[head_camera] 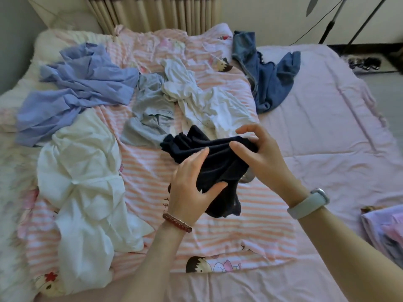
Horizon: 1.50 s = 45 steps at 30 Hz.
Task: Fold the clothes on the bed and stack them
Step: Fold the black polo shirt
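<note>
A crumpled dark navy garment [218, 162] hangs above the striped quilt [218, 232], held by both hands. My left hand [192, 188] grips its lower part, thumb curled into the cloth. My right hand [259, 153] pinches its upper right edge. Unfolded clothes lie around: a large white garment [87, 192] at the left, a lavender-blue shirt [74, 88] at the far left, a pale grey-blue top [150, 112] and a white top [200, 99] in the middle, and a denim piece [268, 79] at the far right.
A small stack of folded clothes [383, 232] sits at the bed's right edge. Plain pink bedding [327, 127] spreads to the right. A ribbed headboard [152, 14] stands at the far side, a tripod [349, 18] at the far right.
</note>
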Motion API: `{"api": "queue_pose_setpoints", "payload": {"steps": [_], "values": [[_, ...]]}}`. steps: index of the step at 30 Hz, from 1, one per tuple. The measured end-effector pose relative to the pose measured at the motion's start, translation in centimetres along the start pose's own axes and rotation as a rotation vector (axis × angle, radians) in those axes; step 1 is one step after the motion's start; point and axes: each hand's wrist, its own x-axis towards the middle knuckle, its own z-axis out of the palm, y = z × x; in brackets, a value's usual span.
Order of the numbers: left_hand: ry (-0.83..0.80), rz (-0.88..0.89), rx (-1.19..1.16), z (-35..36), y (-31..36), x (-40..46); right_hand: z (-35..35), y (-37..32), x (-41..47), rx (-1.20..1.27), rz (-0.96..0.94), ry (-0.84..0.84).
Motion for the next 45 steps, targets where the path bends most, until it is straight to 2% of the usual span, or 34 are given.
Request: {"api": "queue_pose_setpoints", "payload": {"steps": [3,4,6,9,12,15,17,19,23,26,31,37,42,45], "values": [[-0.082,0.001,-0.118,-0.7,3.6,1.7,-1.4,-1.8,-1.9,0.094,0.0,0.082],[-0.084,-0.043,-0.162,-0.9,4.6,2.0,-1.8,-2.0,-2.9,0.122,-0.002,0.107],[-0.042,-0.245,-0.298,-1.3,6.7,2.1,-2.4,-1.5,-5.4,0.118,0.014,0.111],[0.02,-0.48,-0.492,-2.0,8.9,2.3,-2.1,0.5,-9.0,-0.062,0.119,-0.008],[-0.014,-0.505,-0.534,-2.3,10.2,2.0,-2.0,2.7,-10.2,-0.19,0.157,-0.071],[0.071,-0.552,-0.592,-3.1,10.2,1.9,-2.7,4.2,-10.5,-0.363,0.199,-0.142],[0.127,-0.553,-0.599,-4.0,9.9,1.9,-3.3,5.6,-11.2,-0.524,0.263,-0.18],[0.142,-0.501,-0.496,-5.1,9.7,1.8,-3.8,6.5,-11.9,-0.634,0.281,-0.143],[0.098,-0.358,-0.143,-7.1,8.2,0.4,-4.7,5.2,-12.8,-0.519,0.195,-0.015],[0.092,-0.321,-0.061,-8.6,7.1,-1.3,-5.3,2.9,-13.9,-0.418,0.076,0.095],[0.068,-0.305,-0.103,-10.5,7.8,-4.5,-6.7,-0.6,-17.3,-0.382,-0.039,0.153],[0.022,-0.329,-0.349,-11.0,10.7,-10.3,-8.9,-2.6,-22.2,-0.376,-0.121,0.152],[0.08,-0.418,-0.404,-9.4,12.2,-17.0,-10.8,-1.9,-28.1,-0.26,-0.031,-0.01],[0.067,-0.465,-0.36,-8.2,13.1,-20.7,-12.2,-1.2,-31.5,-0.24,0.049,-0.071]]}}
